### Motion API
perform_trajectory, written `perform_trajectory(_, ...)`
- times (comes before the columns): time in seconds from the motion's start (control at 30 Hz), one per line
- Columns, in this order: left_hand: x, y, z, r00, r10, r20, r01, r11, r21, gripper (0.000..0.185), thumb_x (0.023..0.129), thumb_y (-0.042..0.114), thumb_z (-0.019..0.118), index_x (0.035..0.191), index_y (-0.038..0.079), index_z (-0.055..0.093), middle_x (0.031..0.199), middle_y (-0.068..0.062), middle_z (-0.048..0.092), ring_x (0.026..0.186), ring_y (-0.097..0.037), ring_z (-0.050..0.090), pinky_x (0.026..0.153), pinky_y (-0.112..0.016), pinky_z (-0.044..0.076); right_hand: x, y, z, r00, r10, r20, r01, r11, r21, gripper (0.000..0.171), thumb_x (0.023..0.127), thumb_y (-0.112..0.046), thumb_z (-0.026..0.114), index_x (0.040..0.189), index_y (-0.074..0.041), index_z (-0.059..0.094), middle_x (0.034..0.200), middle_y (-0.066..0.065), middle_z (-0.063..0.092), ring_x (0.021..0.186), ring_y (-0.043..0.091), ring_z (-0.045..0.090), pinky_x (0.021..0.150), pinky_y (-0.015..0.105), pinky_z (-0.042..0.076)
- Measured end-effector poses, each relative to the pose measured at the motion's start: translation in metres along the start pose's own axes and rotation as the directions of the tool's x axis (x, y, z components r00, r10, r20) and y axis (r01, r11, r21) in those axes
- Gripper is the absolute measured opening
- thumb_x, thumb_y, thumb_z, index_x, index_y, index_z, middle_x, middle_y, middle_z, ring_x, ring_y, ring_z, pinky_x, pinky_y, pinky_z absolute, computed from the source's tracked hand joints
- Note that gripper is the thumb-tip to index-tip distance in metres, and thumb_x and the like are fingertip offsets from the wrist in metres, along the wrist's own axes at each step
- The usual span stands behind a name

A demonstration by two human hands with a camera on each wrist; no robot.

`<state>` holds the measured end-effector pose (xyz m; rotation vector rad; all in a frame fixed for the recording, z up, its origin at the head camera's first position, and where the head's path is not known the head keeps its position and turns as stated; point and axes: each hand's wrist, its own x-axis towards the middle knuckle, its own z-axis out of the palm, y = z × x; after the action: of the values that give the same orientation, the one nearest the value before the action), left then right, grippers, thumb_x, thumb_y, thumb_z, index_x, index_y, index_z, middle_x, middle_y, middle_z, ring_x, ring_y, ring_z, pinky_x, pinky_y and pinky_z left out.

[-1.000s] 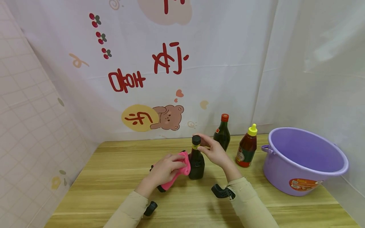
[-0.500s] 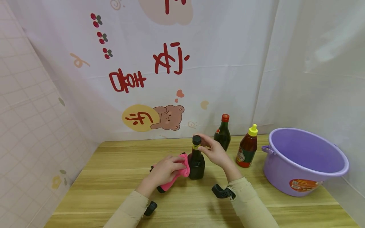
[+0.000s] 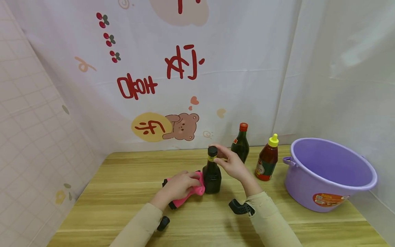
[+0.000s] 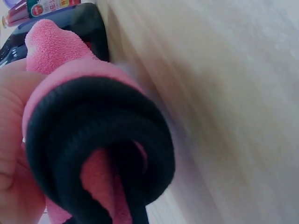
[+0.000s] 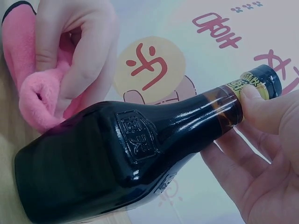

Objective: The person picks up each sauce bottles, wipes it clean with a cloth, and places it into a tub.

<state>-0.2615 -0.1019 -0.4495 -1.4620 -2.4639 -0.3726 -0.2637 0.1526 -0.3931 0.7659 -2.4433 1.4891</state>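
Observation:
A dark glass sauce bottle (image 3: 212, 180) with a black cap stands upright on the wooden table. My right hand (image 3: 232, 165) holds it by the neck, thumb on the yellow neck band and fingers behind, as the right wrist view shows. In my left hand (image 3: 179, 187) a pink cloth (image 3: 199, 187) with black edging is bunched up. The fingers grip its folds, and the cloth lies against the bottle's left side. Seen from the left wrist, the cloth's rolled black edge (image 4: 100, 135) hides most of the fingers.
Behind my right hand is a green bottle (image 3: 241, 145) with a red cap. A red sauce bottle (image 3: 266, 163) with a yellow nozzle stands to its right, beside a purple bucket (image 3: 308, 195). A printed white curtain (image 3: 240, 85) hangs along the table's back edge.
My left hand has slid the cloth slightly down along the bottle's side. The right hand keeps its hold on the neck, and the bottle stays in place.

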Motion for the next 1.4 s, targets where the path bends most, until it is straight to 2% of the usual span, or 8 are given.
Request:
perform_trajectory(0.3,0.004,-0.001,0.001,0.995,-0.004,0.096,0.003,1.0,0.006,0.016,0.086,0.011,0.078,0.097,0.022,0.076,0.1,0.005,0.064,0.083,-0.01,0.056,0.078,-0.025,0.047,0.002,0.0,0.001,1.0,-0.006,0.0,0.006,1.0,0.008,0.051,0.094,-0.001,0.064,0.142,-0.015,0.053,0.115,0.01,0.067,0.105,0.028,0.065,0.092,0.052,0.05)
perform_trajectory(0.5,0.004,-0.002,-0.001,0.995,0.003,0.104,-0.004,1.0,0.006,0.018,0.084,0.008,0.078,0.095,0.022,0.075,0.099,0.005,0.065,0.085,-0.009,0.059,0.08,-0.027,0.049,0.002,0.001,0.003,1.0,0.0,-0.01,0.0,1.0,0.02,0.052,0.094,-0.001,0.064,0.143,-0.016,0.053,0.116,0.01,0.067,0.106,0.028,0.065,0.094,0.053,0.049)
perform_trajectory(0.73,0.0,-0.003,-0.004,0.987,-0.05,0.154,0.048,0.999,0.014,0.023,0.083,0.004,0.078,0.099,0.021,0.076,0.102,0.004,0.065,0.089,-0.013,0.063,0.088,-0.031,0.051,-0.001,-0.001,0.004,1.0,0.006,-0.007,-0.005,0.998,0.066,0.052,0.096,-0.008,0.065,0.146,-0.015,0.05,0.119,0.011,0.066,0.108,0.029,0.063,0.093,0.05,0.051)
perform_trajectory(0.9,0.0,-0.003,-0.005,0.982,-0.056,0.181,0.059,0.998,-0.012,0.025,0.081,0.002,0.077,0.099,0.02,0.075,0.103,0.003,0.065,0.092,-0.012,0.064,0.091,-0.033,0.05,-0.001,-0.005,0.008,0.999,-0.014,-0.048,0.018,0.997,0.079,0.053,0.094,-0.008,0.068,0.145,-0.011,0.05,0.116,0.013,0.065,0.11,0.031,0.062,0.094,0.044,0.051)
perform_trajectory(1.03,0.0,-0.005,-0.006,0.978,-0.059,0.2,0.07,0.996,-0.05,0.028,0.079,-0.001,0.077,0.099,0.019,0.075,0.106,0.002,0.064,0.095,-0.014,0.064,0.093,-0.035,0.049,0.0,-0.009,0.013,0.993,-0.019,-0.117,0.022,0.999,0.026,0.052,0.091,-0.007,0.072,0.14,-0.011,0.056,0.112,0.011,0.065,0.105,0.028,0.064,0.09,0.044,0.053)
perform_trajectory(1.17,-0.001,-0.007,-0.006,0.974,-0.063,0.216,0.084,0.993,-0.088,0.027,0.08,0.001,0.077,0.101,0.018,0.075,0.111,-0.001,0.062,0.101,-0.017,0.062,0.094,-0.036,0.049,0.002,-0.012,0.019,0.981,-0.014,-0.194,0.0,0.997,-0.074,0.051,0.086,-0.01,0.078,0.134,-0.012,0.061,0.109,0.009,0.065,0.098,0.025,0.065,0.082,0.043,0.057)
perform_trajectory(1.4,-0.001,-0.012,-0.004,0.969,-0.065,0.237,0.102,0.984,-0.145,0.022,0.083,0.006,0.077,0.102,0.017,0.075,0.117,-0.004,0.06,0.105,-0.019,0.059,0.092,-0.03,0.05,0.003,-0.018,0.023,0.959,-0.057,-0.279,-0.017,0.967,-0.253,0.05,0.08,-0.017,0.084,0.126,-0.014,0.066,0.097,0.007,0.06,0.085,0.02,0.065,0.072,0.034,0.058)
